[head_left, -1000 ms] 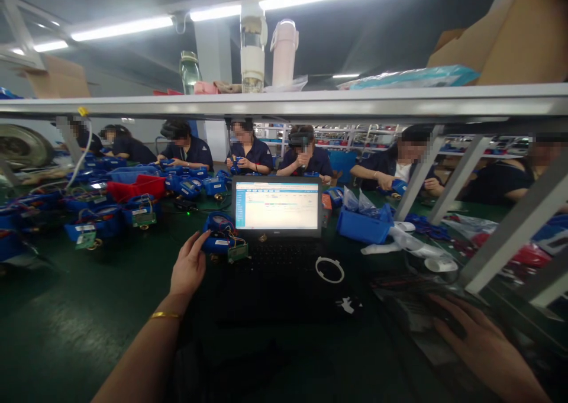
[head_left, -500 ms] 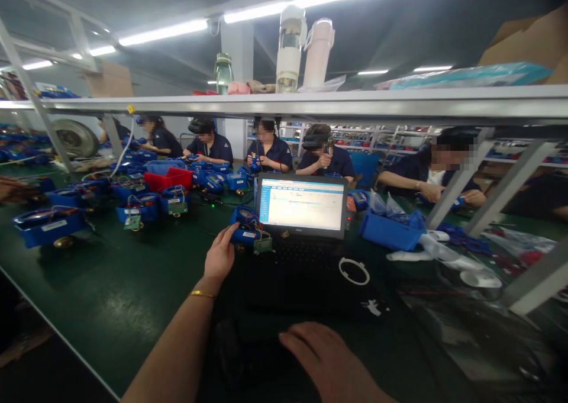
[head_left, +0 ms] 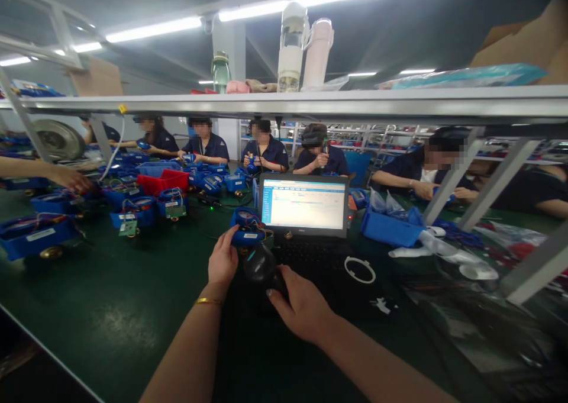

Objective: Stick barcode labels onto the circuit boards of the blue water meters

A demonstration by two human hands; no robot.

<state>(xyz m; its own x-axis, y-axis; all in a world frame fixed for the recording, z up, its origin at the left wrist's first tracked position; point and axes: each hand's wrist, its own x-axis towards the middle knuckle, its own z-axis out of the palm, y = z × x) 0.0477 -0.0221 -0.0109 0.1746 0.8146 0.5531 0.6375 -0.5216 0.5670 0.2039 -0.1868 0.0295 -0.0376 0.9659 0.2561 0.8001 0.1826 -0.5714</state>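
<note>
My left hand, with a gold bracelet at the wrist, grips the near left side of a blue meter with wires on top and a white label. My right hand is wrapped round the handle of a black barcode scanner. The scanner's head is close to the meter's front and hides part of it. Behind my hands an open laptop shows a lit page. A white ring lies on the right of its keyboard side.
Several blue meters with wires and circuit boards stand at left, beside a red bin. A co-worker's hand reaches in there. At right are a blue bin and slanted metal posts. A shelf spans overhead.
My right hand has picked up the barcode scanner and brought it up and forward to the meter. My left hand stays on the meter. A co-worker's hand has reached further in from the left.
</note>
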